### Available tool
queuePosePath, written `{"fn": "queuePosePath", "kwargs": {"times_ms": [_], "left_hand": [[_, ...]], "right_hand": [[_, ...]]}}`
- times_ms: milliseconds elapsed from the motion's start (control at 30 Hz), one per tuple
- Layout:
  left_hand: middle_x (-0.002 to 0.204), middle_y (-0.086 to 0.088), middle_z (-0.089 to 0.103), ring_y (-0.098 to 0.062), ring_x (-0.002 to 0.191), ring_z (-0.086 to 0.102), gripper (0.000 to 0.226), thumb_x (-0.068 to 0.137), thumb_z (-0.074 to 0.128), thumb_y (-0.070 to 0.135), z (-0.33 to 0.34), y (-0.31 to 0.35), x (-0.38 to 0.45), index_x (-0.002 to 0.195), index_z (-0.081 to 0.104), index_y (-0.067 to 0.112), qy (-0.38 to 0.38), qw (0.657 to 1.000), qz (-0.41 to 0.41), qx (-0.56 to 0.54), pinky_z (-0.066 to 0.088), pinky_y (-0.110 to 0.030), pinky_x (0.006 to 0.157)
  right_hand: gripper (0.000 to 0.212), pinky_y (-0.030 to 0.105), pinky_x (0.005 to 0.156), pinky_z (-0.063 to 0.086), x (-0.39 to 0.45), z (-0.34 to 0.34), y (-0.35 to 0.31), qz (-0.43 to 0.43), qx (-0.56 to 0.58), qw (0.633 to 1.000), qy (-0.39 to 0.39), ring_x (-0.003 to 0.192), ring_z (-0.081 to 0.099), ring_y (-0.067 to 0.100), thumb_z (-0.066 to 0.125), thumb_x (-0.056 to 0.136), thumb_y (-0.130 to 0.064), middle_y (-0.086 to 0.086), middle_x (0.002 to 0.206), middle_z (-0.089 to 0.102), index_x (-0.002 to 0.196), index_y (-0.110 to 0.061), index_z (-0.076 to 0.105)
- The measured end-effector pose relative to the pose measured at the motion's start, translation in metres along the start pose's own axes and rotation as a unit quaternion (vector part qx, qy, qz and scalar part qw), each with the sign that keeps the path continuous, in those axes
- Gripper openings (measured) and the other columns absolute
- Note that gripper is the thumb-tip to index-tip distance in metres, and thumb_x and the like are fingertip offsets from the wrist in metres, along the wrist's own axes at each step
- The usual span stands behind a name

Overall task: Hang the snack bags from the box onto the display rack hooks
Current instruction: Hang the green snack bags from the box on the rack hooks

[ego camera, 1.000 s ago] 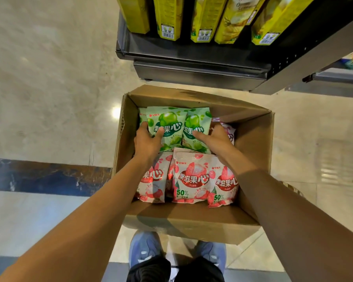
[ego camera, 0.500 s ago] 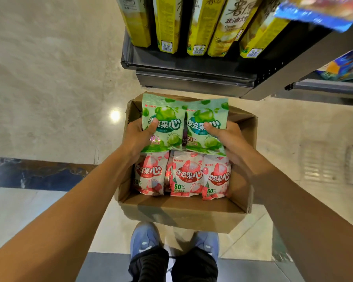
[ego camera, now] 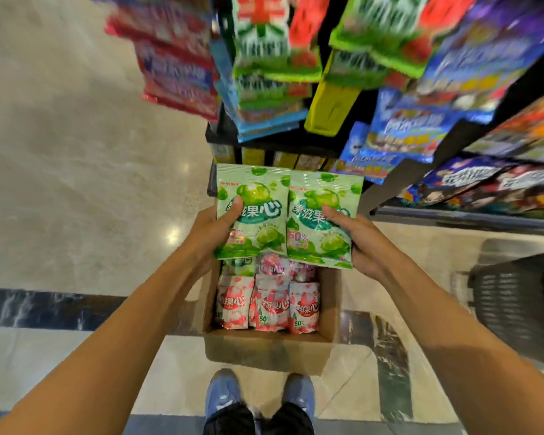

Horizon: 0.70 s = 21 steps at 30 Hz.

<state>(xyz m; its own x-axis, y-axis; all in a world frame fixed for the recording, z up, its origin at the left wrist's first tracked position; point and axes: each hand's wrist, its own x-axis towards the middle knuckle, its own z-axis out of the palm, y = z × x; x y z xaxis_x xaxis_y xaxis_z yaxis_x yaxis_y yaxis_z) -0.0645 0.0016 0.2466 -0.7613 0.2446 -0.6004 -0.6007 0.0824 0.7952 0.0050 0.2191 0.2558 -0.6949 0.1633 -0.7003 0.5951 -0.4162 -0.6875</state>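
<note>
My left hand [ego camera: 209, 233] grips a green snack bag [ego camera: 258, 221], and my right hand [ego camera: 358, 243] grips a second green snack bag [ego camera: 318, 227] beside it. Both bags are held side by side above the far end of the open cardboard box [ego camera: 264, 350] on the floor. Inside the box lie several pink snack bags [ego camera: 270, 306] in a row. The display rack [ego camera: 296, 73] rises just beyond, blurred, with colourful bags hanging on it.
Yellow boxes [ego camera: 255, 157] stand on the rack's low shelf behind the green bags. More packets [ego camera: 484, 183] fill shelves at right. A dark plastic basket [ego camera: 522, 306] sits on the floor at right. My blue shoes [ego camera: 258, 397] stand just behind the box.
Both hands have lifted the two green bags up out of the box, and my view has tilted upward, bringing the rack's hanging bags into sight.
</note>
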Motion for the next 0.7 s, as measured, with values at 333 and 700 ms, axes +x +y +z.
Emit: {"fn": "queuePosePath", "kwargs": {"times_ms": [333, 700], "left_hand": [[0.086, 0.006, 0.073, -0.008, 0.071, 0.07, 0.014, 0.093, 0.053, 0.028, 0.032, 0.164, -0.118, 0.098, 0.064, 0.022, -0.028, 0.991, 0.133, -0.005, 0.058, -0.025, 0.064], [0.099, 0.004, 0.071, -0.017, 0.096, 0.066, 0.014, 0.093, 0.052, 0.029, 0.085, 0.338, -0.253, 0.092, 0.066, 0.025, -0.038, 0.952, 0.297, 0.06, 0.052, -0.034, 0.087]], "right_hand": [[0.031, 0.037, 0.071, 0.059, -0.147, 0.021, -0.149, -0.085, 0.012, 0.995, -0.053, 0.081, 0.072, 0.019, 0.061, 0.086, -0.014, 0.01, 0.098, 0.073, 0.115, -0.004, 0.062], [0.088, 0.052, 0.1, 0.044, -0.316, 0.025, -0.305, -0.201, -0.044, 0.977, -0.05, 0.114, 0.061, 0.025, 0.088, 0.055, -0.041, 0.008, 0.122, 0.065, 0.129, -0.012, 0.052]]}}
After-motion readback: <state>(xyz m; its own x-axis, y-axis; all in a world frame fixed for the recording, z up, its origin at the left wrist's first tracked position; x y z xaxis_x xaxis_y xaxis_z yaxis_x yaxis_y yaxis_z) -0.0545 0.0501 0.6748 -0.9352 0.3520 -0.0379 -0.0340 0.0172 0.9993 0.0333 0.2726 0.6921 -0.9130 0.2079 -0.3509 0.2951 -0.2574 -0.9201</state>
